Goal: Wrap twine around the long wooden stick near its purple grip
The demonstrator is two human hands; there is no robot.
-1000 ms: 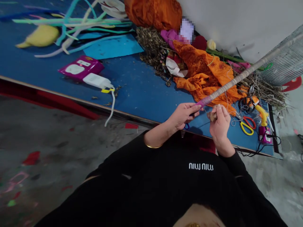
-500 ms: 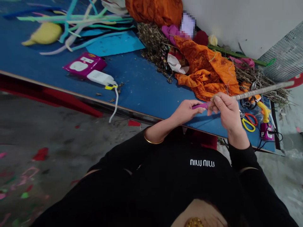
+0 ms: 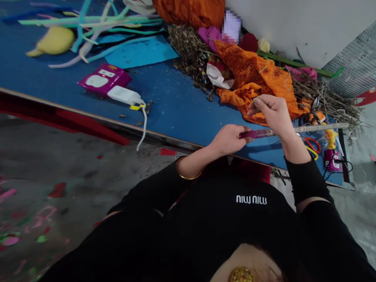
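Observation:
My left hand (image 3: 230,140) is closed around the purple-wrapped end (image 3: 260,134) of a long pale stick (image 3: 321,127). The stick points to the right, nearly level, over the front edge of the table. Above it, my right hand (image 3: 275,111) is raised with thumb and fingers pinched together. A faint thin thread (image 3: 255,119) seems to run from that pinch down to the wrapped part of the stick. Behind my right hand lies a crumpled orange cloth (image 3: 243,64).
Scissors (image 3: 313,145), a yellow-handled tool (image 3: 331,137) and a purple box with cables (image 3: 331,159) sit by the table's right end. Dry twigs (image 3: 337,103) lie behind them. Leftward are a purple-and-white power box (image 3: 104,80), a blue sheet (image 3: 141,53) and coloured strips (image 3: 96,23).
My right hand has let go of the stick and moved up and away from it, still pinched. The stick's far end has swung down to nearly level. My left hand stays on the wrapped end.

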